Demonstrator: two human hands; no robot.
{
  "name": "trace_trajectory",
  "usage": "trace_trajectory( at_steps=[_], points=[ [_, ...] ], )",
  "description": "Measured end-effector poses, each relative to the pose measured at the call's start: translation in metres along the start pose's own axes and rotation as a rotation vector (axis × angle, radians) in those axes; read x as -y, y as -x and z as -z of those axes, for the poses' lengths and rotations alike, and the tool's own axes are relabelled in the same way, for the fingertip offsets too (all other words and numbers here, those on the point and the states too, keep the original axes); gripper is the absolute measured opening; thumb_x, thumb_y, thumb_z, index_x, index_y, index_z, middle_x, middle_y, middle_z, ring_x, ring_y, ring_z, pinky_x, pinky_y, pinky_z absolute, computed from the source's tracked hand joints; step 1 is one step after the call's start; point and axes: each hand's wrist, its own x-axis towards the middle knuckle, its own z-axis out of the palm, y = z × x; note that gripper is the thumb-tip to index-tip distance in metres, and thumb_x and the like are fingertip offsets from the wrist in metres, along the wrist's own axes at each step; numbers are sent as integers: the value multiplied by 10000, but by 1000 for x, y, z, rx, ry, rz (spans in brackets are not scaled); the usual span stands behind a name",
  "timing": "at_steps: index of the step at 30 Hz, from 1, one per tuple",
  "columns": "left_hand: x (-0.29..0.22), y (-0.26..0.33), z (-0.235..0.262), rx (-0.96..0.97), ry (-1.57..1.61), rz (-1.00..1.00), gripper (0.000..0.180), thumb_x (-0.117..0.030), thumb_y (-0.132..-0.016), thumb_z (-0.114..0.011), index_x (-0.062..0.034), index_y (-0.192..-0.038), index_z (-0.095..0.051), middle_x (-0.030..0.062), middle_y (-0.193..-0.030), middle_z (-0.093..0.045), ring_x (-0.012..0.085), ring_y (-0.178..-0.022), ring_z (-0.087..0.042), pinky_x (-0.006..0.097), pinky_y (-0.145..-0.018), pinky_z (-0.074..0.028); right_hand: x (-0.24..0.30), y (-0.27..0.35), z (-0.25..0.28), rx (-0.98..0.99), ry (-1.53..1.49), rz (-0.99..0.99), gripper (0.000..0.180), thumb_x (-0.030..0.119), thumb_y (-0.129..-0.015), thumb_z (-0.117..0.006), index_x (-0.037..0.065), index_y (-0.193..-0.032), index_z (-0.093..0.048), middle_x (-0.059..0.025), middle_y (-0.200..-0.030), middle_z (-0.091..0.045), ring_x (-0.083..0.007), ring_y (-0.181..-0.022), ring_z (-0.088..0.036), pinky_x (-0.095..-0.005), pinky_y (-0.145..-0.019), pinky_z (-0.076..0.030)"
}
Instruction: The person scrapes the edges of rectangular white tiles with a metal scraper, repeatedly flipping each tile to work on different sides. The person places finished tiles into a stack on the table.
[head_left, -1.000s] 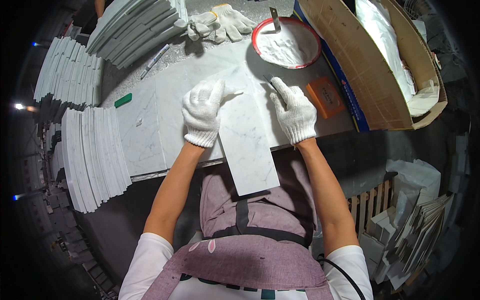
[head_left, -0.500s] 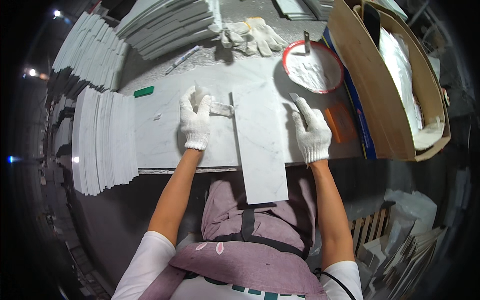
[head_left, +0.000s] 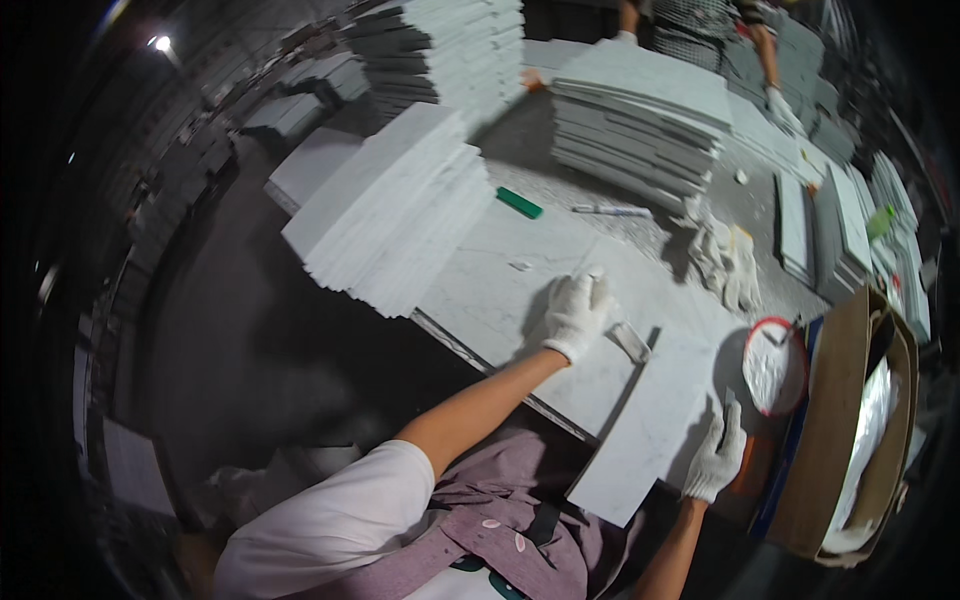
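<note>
My left hand [head_left: 580,312], in a white knitted glove, rests over the marble worktop [head_left: 480,290] with its fingers curled; whatever they hold is hidden. Close to it lies a small pale block [head_left: 630,343], near the edge of a long white marble tile [head_left: 640,425]. This tile overhangs the worktop's front edge toward my apron. On the tile's right side my right hand [head_left: 716,462], also gloved, grips a small flat-bladed scraper [head_left: 731,398], its blade pointing away from me. A red-rimmed bowl of white paste [head_left: 772,368] stands just beyond that hand.
Stacked marble tiles [head_left: 400,215] stand at the left, with another stack [head_left: 640,125] at the back. A green block [head_left: 519,203], a marker [head_left: 612,210] and spare gloves [head_left: 725,262] lie beyond my hands. A cardboard box [head_left: 840,430] borders the right. Another person's gloved hand [head_left: 785,112] shows far off.
The view has swung left, bringing more stacks and another person into sight. My left hand has come away from the pale block, its fingers more curled. My right hand still holds the scraper.
</note>
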Motion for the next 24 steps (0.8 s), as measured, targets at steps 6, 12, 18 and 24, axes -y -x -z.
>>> trace_trajectory(
  at_steps=[6, 12, 18, 24],
  points=[
    [4, 7, 2, -30, -78, -51, 604, -260, -809, -785, -170, -1360, -555, 118, -1153, -697, 353, -1113, -611, 494, -1084, -386, 3, 3, -5, -40, -48, 49, 359, 84, -1009, -634, -16, -1354, -634, -145, -1169, -710, -248, -1028, -668, -349, -926, -507],
    [-19, -5, 25, 240, -38, 74, 537, -390, -810, -790, -140, -1260, -635, 143, -1050, -698, 362, -1046, -627, 490, -940, -467, 10, -2, 2, -27, 23, 35, 339, 116, -1007, -642, 36, -1335, -669, -131, -1145, -720, -239, -991, -668, -355, -904, -515],
    [12, 5, 5, 1, -91, -54, 596, -431, -781, -825, -134, -1260, -631, 143, -1029, -697, 350, -1009, -636, 483, -927, -459, 10, -5, -2, -123, 79, 84, 335, 235, -989, -678, 135, -1309, -695, -107, -975, -691, -270, -882, -687, -364, -780, -558],
    [-8, 9, 22, 45, 0, 93, 825, -451, -699, -909, -86, -1356, -566, 201, -1283, -639, 378, -1174, -601, 477, -1003, -483, 4, -1, -3, -142, 77, 34, 353, 238, -974, -697, 158, -1318, -690, -104, -999, -703, -271, -889, -688, -370, -794, -558]
  ],
)
